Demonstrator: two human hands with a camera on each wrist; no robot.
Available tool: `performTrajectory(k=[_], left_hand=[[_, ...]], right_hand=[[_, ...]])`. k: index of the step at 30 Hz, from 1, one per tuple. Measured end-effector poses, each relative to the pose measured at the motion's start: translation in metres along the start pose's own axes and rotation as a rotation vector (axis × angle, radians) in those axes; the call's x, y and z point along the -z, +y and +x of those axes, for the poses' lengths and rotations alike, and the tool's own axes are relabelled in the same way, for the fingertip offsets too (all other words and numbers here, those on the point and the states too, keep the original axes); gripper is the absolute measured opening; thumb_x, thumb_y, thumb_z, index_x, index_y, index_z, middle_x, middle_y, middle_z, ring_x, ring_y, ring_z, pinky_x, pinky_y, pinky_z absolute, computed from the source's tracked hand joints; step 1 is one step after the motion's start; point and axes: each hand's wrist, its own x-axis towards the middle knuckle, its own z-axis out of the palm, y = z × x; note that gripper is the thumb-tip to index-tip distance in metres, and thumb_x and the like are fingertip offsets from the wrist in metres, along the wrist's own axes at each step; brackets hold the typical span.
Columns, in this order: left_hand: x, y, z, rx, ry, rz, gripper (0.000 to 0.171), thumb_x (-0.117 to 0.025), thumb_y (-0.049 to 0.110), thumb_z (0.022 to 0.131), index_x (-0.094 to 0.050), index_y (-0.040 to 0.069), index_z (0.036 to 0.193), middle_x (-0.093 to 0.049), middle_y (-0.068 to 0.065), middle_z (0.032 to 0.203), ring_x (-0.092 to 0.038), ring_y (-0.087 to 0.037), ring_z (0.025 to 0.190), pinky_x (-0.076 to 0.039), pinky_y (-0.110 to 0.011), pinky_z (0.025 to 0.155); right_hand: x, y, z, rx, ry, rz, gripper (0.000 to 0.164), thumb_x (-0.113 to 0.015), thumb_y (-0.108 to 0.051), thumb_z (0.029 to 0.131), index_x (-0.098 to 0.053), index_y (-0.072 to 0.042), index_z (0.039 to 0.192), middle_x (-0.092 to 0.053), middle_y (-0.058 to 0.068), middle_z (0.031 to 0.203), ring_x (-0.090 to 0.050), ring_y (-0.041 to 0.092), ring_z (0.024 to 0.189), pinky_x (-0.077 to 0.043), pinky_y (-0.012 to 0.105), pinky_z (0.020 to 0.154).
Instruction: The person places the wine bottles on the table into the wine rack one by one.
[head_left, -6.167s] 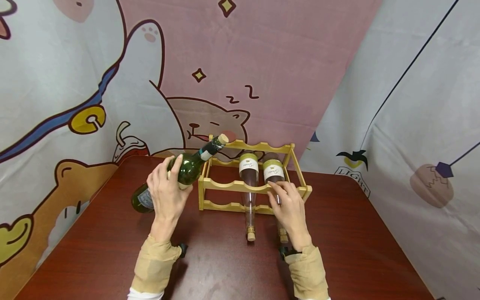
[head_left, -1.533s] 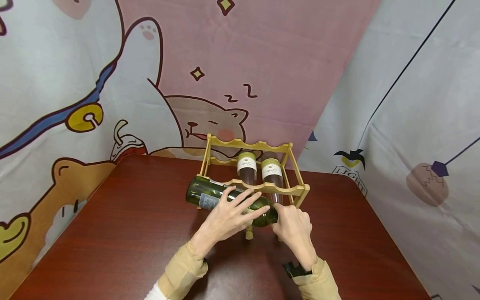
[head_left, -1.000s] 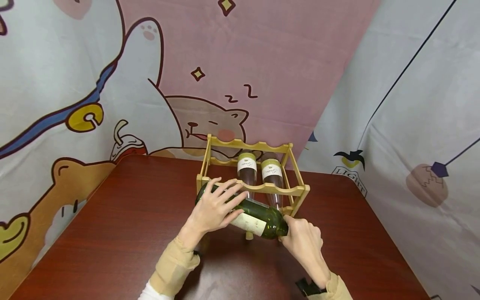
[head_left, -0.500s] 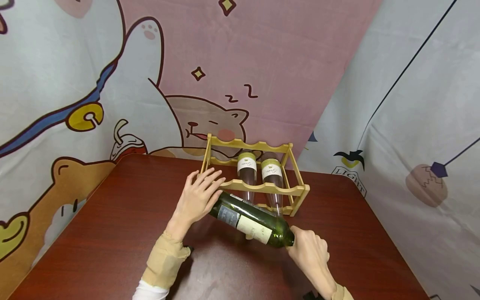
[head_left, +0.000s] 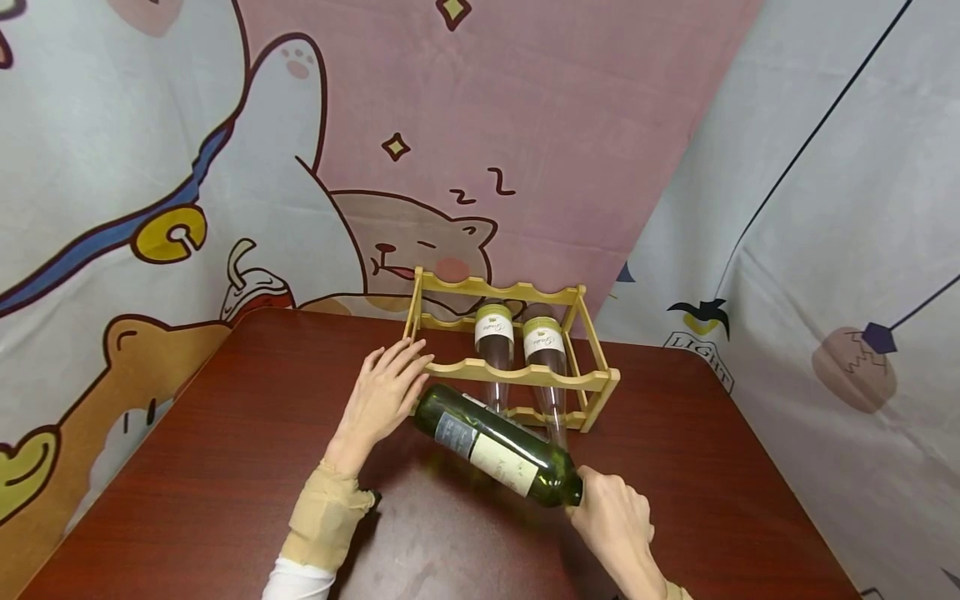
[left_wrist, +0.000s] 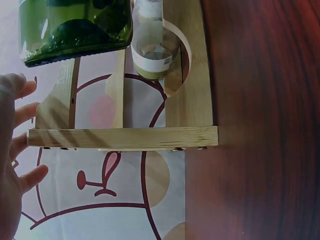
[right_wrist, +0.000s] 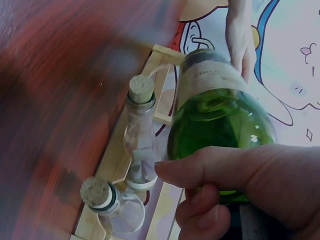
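Note:
My right hand (head_left: 617,518) grips the neck of a green glass wine bottle (head_left: 501,452), thumb along it in the right wrist view. The bottle is tilted, its base up and left, in front of a light wooden wine rack (head_left: 573,382). Its neck end is hidden in the hand. My left hand (head_left: 377,398) has its fingers spread at the rack's front left corner, apart from the bottle's base (left_wrist: 75,35). Two clear bottles with white labels, a middle one (head_left: 494,333) and a right one (head_left: 544,340), lie in the rack's upper tier, necks toward me.
The rack stands on a dark red-brown table (head_left: 225,467), toward its back edge. Corks close the clear bottles, a nearer cork (right_wrist: 96,194) and a farther cork (right_wrist: 141,89). A cartoon-printed cloth (head_left: 525,125) hangs behind and beside the table.
The green bottle went from my left hand, left of the rack, to my right hand, now holding its neck. My left hand let go and drew back left; the bottle came lower and nearer.

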Motion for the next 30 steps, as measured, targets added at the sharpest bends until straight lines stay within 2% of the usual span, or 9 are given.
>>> performTrajectory(k=[9,20,30], left_hand=[[-0.004,-0.001,-0.002,0.007,-0.031,-0.005,0.031,-0.056,0.025,0.089,-0.062,0.015,0.118,-0.053,-0.004,0.133,-0.043,-0.024,0.124,-0.040,-0.045,0.098],[-0.007,-0.002,-0.002,-0.001,-0.013,-0.017,0.028,-0.056,0.023,0.088,-0.065,0.014,0.113,-0.054,-0.005,0.131,-0.043,-0.025,0.123,-0.041,-0.044,0.096],[-0.009,0.000,-0.001,-0.009,0.007,-0.028,0.021,-0.060,0.021,0.086,-0.068,0.015,0.104,-0.058,-0.006,0.126,-0.043,-0.027,0.122,-0.043,-0.044,0.096]], right_hand=[[-0.001,-0.008,-0.006,-0.025,-0.043,0.020,0.020,-0.078,-0.016,0.058,-0.061,-0.011,0.067,-0.062,0.006,0.055,-0.056,0.024,0.048,-0.036,0.040,0.039],[-0.008,-0.013,-0.011,-0.021,-0.078,0.052,0.021,-0.077,-0.018,0.060,-0.065,-0.011,0.075,-0.064,0.005,0.060,-0.056,0.019,0.051,-0.038,0.039,0.042],[-0.010,-0.023,-0.013,-0.024,-0.090,0.128,0.017,-0.075,-0.018,0.066,-0.060,-0.012,0.071,-0.066,0.005,0.064,-0.060,0.021,0.057,-0.043,0.042,0.047]])
